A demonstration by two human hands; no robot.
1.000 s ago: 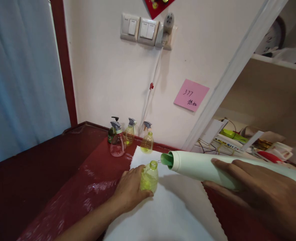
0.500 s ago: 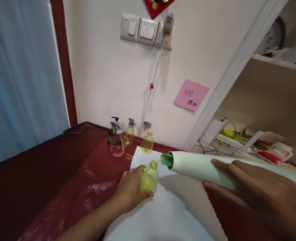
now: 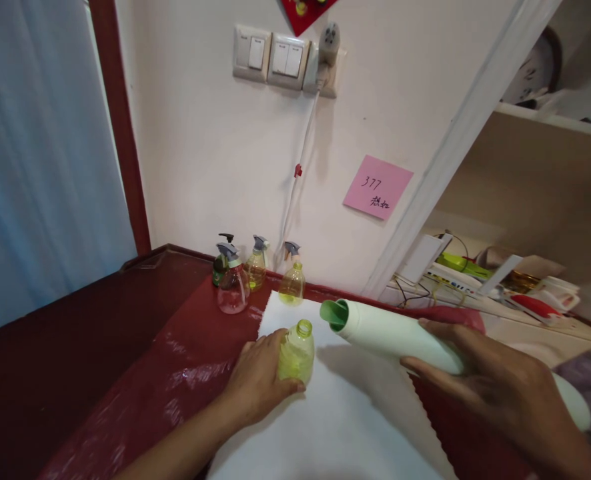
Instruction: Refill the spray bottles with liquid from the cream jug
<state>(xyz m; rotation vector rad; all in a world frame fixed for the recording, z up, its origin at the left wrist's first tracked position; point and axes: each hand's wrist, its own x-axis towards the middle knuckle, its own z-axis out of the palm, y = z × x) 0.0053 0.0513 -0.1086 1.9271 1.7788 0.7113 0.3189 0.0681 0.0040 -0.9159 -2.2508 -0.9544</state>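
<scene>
My left hand (image 3: 255, 380) is wrapped round a yellow-green see-through spray bottle body (image 3: 296, 357) that has no head on its neck. It stands upright on the white sheet (image 3: 345, 413), with some liquid inside. In my right hand (image 3: 505, 380) is a long pale green bottle (image 3: 390, 332), gripped from the side. Its darker green spout (image 3: 333, 312) points left, just above and to the right of the clear bottle's open neck, not touching it. The long bottle slopes down toward its base at the right. No stream shows between the two.
Behind stand a pink spray bottle (image 3: 233, 290), a yellow spray bottle (image 3: 256, 267), another yellowish bottle (image 3: 293, 283) by a grey spray head (image 3: 291, 251), and a dark pump bottle (image 3: 219, 270). A cable (image 3: 291, 200) runs down the wall. Cluttered shelves (image 3: 505, 280) are at right.
The thin stream from the spout into the bottle neck has stopped. My right hand has tipped the long bottle so its base end is lower. My left hand keeps its hold.
</scene>
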